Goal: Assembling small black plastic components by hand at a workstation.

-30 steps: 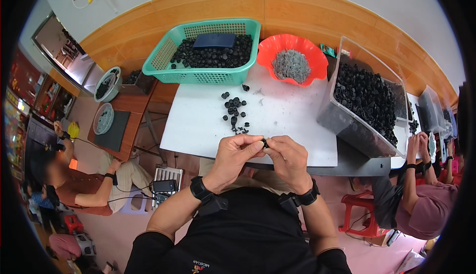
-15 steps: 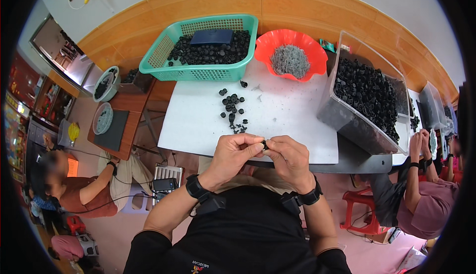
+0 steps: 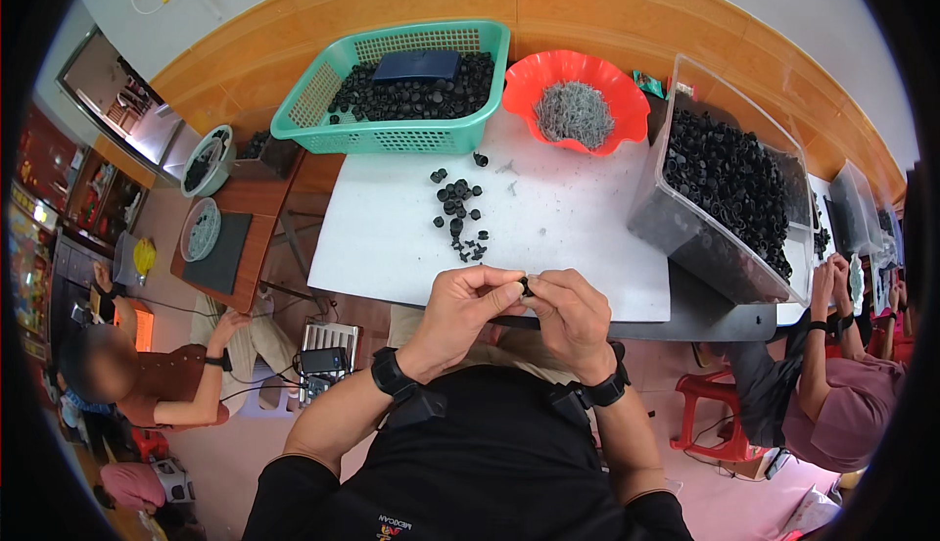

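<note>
A small round black part point(image 3: 527, 287) is pinched between my two hands at the front edge of the white table mat point(image 3: 587, 233). My left hand point(image 3: 470, 311) grips its left side with thumb and forefinger. On its right side, the fingers of my right hand point(image 3: 570, 314) close on it; they hide much of its shape. Just beyond my hands lies a loose cluster of small black parts point(image 3: 456, 198), with several tiny black pieces point(image 3: 474, 249) at its near end.
Along the back stand a green basket point(image 3: 392, 138) of black parts with a dark blue box point(image 3: 417, 66) on them, and a red bowl point(image 3: 627, 110) of grey clear pieces. A clear bin point(image 3: 676, 218) of black parts stands right. People sit at tables on both sides.
My hands stay together on the small black part, with only slight finger movement. The view has shifted a little. The person at the left has moved their arms and head.
</note>
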A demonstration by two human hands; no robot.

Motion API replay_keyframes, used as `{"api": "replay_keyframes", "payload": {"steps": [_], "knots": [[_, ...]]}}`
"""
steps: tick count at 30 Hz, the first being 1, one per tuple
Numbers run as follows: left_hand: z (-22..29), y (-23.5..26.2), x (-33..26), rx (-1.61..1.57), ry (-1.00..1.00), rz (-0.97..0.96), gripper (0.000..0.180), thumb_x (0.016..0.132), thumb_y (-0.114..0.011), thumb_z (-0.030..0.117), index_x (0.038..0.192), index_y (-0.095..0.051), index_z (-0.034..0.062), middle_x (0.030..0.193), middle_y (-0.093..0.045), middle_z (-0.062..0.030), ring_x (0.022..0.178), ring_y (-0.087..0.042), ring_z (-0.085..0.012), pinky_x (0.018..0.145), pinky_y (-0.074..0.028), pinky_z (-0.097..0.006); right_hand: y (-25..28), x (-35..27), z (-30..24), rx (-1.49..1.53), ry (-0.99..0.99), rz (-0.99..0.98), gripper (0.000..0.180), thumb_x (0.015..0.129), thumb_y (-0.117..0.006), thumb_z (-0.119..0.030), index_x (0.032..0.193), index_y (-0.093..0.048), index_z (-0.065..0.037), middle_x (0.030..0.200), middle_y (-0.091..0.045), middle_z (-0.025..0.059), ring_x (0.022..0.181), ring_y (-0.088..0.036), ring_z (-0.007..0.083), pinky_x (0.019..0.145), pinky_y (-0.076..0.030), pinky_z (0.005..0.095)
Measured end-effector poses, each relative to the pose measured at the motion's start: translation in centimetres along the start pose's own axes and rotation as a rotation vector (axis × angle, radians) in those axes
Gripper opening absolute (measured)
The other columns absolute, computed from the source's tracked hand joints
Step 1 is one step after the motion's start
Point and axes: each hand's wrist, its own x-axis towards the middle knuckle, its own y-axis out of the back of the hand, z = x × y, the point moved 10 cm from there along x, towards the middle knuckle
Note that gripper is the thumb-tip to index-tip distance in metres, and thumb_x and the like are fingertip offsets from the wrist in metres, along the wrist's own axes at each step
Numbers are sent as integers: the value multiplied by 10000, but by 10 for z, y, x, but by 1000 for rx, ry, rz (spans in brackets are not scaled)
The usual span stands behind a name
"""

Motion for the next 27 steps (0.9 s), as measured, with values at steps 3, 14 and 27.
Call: {"api": "replay_keyframes", "payload": {"steps": [3, 14, 27], "knots": [[-7, 0, -1, -38, 8, 21, 209, 977, -666, 128, 1144, -687, 4, 999, -728, -63, 890, -725, -115, 591, -541, -184, 2, -3, 1, 21, -4, 41, 299, 755, -777, 74, 1027, -678, -5, 909, -683, 125, 755, -681, 253, 627, -562, 323], [-4, -5, -8, -5, -59, 12, 175, 973, -658, 91, 1104, -690, -20, 949, -711, -94, 801, -678, -139, 598, -548, -277, 9, -9, 3, 171, -72, 72, 257, 775, -786, 60, 1000, -672, 11, 884, -698, 145, 731, -682, 221, 616, -539, 286], [-5, -2, -12, -66, -81, 26, 171, 979, -661, 128, 1086, -684, -3, 916, -717, -76, 784, -682, -100, 529, -494, -224, 3, -10, -6, 32, -11, 65, 260, 799, -766, 51, 1037, -674, 2, 886, -690, 130, 717, -686, 229, 611, -556, 300]]}}
